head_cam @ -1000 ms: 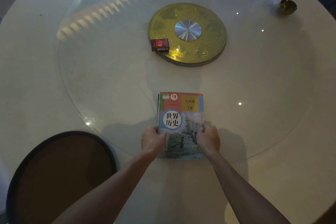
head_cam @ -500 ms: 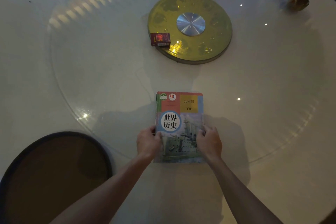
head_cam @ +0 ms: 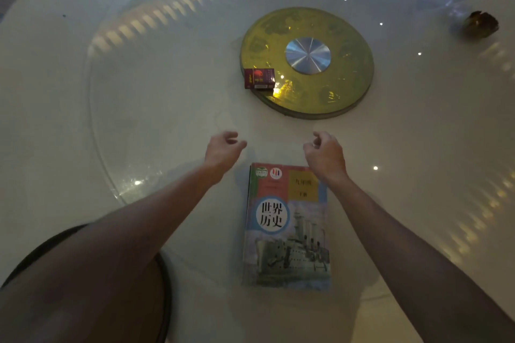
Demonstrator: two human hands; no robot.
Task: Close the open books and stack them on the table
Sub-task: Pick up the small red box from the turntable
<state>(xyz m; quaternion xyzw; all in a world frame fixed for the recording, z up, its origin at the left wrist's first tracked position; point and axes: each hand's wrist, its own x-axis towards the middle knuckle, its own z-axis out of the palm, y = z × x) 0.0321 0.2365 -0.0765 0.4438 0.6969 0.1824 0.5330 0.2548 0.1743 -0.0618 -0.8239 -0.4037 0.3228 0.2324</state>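
Observation:
A closed textbook (head_cam: 287,228) with a warship on its cover lies flat on the white round table (head_cam: 69,147), near the front edge; a green edge of another book shows under its left side. My left hand (head_cam: 223,150) hovers beyond the book's far left corner, fingers loosely curled, holding nothing. My right hand (head_cam: 323,153) is above the book's far right corner, fingers likewise curled and empty. Neither hand touches the book.
A gold turntable hub (head_cam: 306,61) with a silver centre sits mid-table, with a red cigarette pack (head_cam: 259,78) at its left rim. A small dark gold object (head_cam: 480,23) is at the far right. A dark round stool (head_cam: 156,287) is at the lower left.
Both hands have let go of the book's sides and moved forward past its far edge. The view has shifted, so the book now appears nearer to me.

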